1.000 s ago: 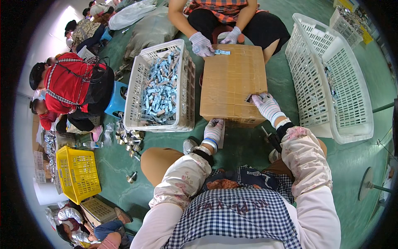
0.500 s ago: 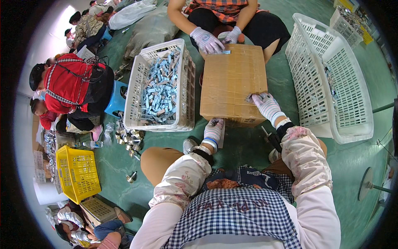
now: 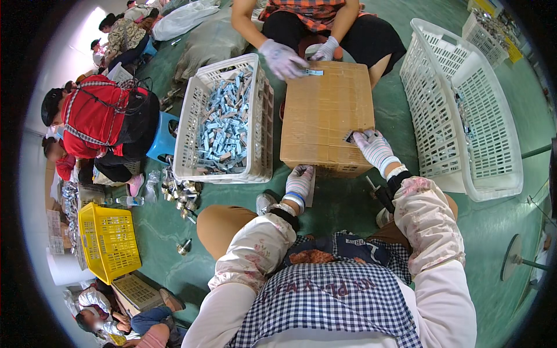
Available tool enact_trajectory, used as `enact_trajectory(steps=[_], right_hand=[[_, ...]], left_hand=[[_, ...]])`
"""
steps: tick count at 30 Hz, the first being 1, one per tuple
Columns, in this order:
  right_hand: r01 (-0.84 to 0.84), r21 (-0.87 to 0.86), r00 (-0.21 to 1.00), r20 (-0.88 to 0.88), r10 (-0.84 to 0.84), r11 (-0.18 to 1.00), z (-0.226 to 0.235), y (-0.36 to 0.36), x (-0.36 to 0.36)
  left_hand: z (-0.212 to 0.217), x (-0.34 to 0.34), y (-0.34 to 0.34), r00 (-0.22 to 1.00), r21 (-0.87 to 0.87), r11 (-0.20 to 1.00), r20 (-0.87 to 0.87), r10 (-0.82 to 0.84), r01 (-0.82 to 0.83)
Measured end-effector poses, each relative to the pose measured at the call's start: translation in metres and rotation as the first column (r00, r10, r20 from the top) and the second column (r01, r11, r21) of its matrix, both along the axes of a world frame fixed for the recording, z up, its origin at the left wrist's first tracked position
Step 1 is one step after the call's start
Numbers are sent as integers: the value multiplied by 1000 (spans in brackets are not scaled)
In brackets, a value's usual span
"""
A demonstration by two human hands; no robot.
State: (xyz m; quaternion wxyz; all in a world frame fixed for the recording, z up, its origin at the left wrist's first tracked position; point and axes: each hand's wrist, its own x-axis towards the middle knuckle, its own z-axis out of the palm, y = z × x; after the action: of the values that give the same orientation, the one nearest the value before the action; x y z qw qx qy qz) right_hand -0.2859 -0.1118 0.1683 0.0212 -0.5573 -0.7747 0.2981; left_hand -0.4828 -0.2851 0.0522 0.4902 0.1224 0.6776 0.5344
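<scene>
A brown cardboard box with tape along its top stands in front of me. My left hand, in a striped knit glove, is closed at the box's near edge. A pale flat strip shows beside it, and what the fingers grip is hidden. Over the box's near right corner, my gloved right hand pinches a small dark piece. Near the far left corner of the box top lies a light-blue and silver piece. A co-worker's gloved hand is beside that piece, slightly blurred.
Left of the box, a white crate holds many blue and silver pieces. A tall white basket stands to the right. Metal parts lie on the green floor, near a yellow basket. Other people sit at the left.
The co-worker's hand has shifted left off the light-blue piece, which now shows more fully on the box. The dark piece in my right hand shows more plainly. My left hand looks unmoved.
</scene>
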Motion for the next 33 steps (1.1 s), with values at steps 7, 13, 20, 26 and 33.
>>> enact_trajectory(steps=[7,13,20,26,33], right_hand=[[-32,7,999,38,32,999,-12,5,5],[-29,-14,998,58,30,999,6,-1,1],[-110,-152,982,135,131,982,47,8,-18],[-344,-83,862,366,350,935,19,31,5],[-461,38,836,355,419,887,76,42,43]], left_hand=[[-14,2,2,995,70,998,-102,3,4],[-7,1,1,997,56,998,-72,2,2],[34,-9,12,998,54,998,-49,40,-37],[72,5,13,992,-1,999,-124,-35,35],[117,30,21,990,13,998,-128,-67,69]])
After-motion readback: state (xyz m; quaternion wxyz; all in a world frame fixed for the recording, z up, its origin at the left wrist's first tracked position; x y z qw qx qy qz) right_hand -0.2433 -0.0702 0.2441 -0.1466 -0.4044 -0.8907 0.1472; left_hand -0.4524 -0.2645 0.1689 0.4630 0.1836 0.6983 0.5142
